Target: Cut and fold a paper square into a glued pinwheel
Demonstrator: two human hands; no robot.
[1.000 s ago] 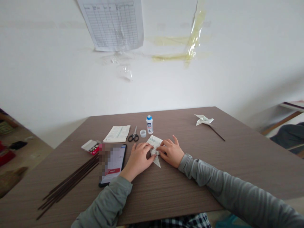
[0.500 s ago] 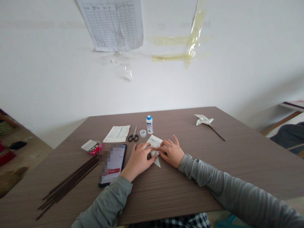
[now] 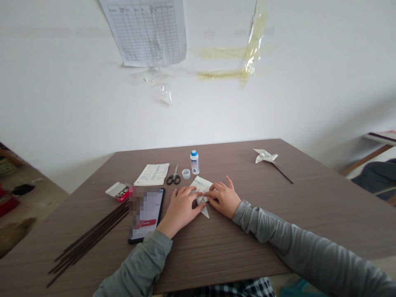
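Under my fingertips lies a piece of printed paper (image 3: pixel 200 182) with pointed corners, partly folded toward its middle. My left hand (image 3: pixel 183 203) presses on its left side, thumb and fingers closed on the paper near the centre. From the other side, my right hand (image 3: pixel 224 199) pinches at the same middle spot, its little finger raised. The fingers hide most of the centre. Just beyond the paper stands a white glue bottle (image 3: pixel 194 162) with a blue top, beside a small clear cap (image 3: pixel 186 173) and black-handled scissors (image 3: pixel 173 178).
A paper pinwheel (image 3: pixel 265 156) on a dark stick lies at the far right of the table (image 3: pixel 309 214). Left of my hands are a phone (image 3: pixel 147 218), a bundle of dark sticks (image 3: pixel 89 237), an opened small box (image 3: pixel 119 191) and stacked paper sheets (image 3: pixel 151 175).
The paper's upper corner seems to have shifted slightly, and its upper crease shows less. Both hands stay almost in place on the paper.
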